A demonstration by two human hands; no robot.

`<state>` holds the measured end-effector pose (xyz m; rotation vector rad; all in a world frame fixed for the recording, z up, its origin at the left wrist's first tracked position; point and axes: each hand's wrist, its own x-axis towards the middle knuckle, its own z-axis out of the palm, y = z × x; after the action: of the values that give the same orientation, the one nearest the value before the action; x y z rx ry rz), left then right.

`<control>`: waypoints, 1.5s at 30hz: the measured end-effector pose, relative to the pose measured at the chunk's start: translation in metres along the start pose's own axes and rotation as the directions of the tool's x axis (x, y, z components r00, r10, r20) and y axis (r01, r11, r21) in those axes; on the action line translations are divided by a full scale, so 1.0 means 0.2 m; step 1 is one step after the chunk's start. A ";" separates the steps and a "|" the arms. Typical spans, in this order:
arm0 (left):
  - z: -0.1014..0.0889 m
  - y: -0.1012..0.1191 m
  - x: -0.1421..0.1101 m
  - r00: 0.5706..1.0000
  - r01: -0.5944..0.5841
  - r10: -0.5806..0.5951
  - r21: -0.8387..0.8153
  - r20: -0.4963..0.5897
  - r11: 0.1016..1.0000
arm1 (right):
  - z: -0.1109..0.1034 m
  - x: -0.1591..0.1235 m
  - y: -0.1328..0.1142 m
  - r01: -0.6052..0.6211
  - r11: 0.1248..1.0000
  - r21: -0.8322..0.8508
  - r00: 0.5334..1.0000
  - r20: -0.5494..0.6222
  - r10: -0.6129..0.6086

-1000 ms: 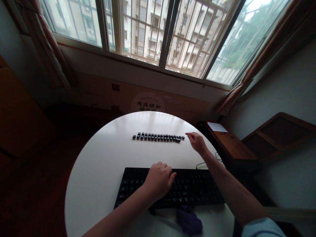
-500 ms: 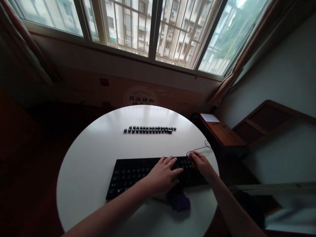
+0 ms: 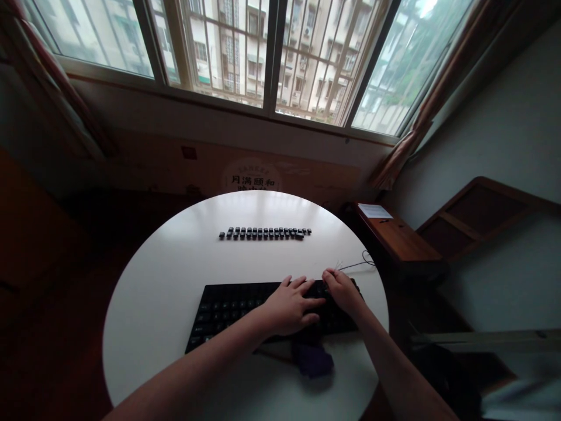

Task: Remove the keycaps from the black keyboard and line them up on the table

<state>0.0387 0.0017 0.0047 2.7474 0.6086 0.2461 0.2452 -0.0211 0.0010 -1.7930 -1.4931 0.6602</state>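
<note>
A black keyboard (image 3: 228, 313) lies across the near part of the white round table. My left hand (image 3: 291, 307) rests on its right-of-centre keys, open with fingers spread. At the keyboard's upper right, my right hand (image 3: 342, 287) is closed in a pinch. Thin wire ends (image 3: 338, 265) stick out above it, looking like those of a wire keycap puller; its grip is hidden in the fingers. Beyond the keyboard, loose black keycaps (image 3: 263, 233) stand in two rows. A dark purple cloth-like item (image 3: 313, 359) lies below the keyboard, near my left wrist.
The round table (image 3: 149, 280) has a black cable (image 3: 357, 265) running to its right edge. Past that edge stands a low wooden bench (image 3: 394, 237) with a white paper (image 3: 374, 211) on it. A barred window (image 3: 272, 58) is ahead.
My right hand has moved left along the keyboard's top edge, closer to my left hand, carrying the wire tool. My left hand stays on the keys. The view has shifted slightly.
</note>
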 end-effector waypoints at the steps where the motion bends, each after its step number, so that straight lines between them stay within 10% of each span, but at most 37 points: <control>1: 0.00 0.00 0.00 1.000 0.000 0.000 -0.002 -0.001 1.000 | 0.00 0.00 0.00 0.007 1.000 -0.027 1.000 0.006 -0.007; 9: 0.00 0.00 0.01 1.000 -0.007 0.007 0.002 -0.008 1.000 | 0.06 -0.12 0.07 0.159 0.948 -0.274 0.974 -0.113 -0.196; 20: -0.01 -0.02 0.02 0.997 0.029 -0.040 -0.148 -0.071 0.989 | 0.04 -0.14 0.09 0.106 0.853 0.511 0.967 -0.252 0.031; 28: -0.06 -0.04 0.02 0.944 0.074 -0.187 -0.376 -0.272 0.923 | 0.02 -0.28 -0.11 0.389 0.871 0.301 0.914 -0.005 -0.406; 38: -0.06 -0.04 0.04 0.928 0.113 -0.243 -0.409 -0.282 0.906 | -0.13 -0.27 -0.23 0.423 0.873 -0.244 0.856 -0.209 -0.473; 45: -0.04 -0.06 0.03 0.931 0.070 -0.208 -0.413 -0.301 0.908 | -0.10 -0.15 -0.25 0.479 0.858 -0.186 0.876 0.162 -0.455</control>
<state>0.0382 0.0166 0.0089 2.2694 0.7475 0.7351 0.2222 -0.0487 0.0513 -1.4693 -2.0559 0.3605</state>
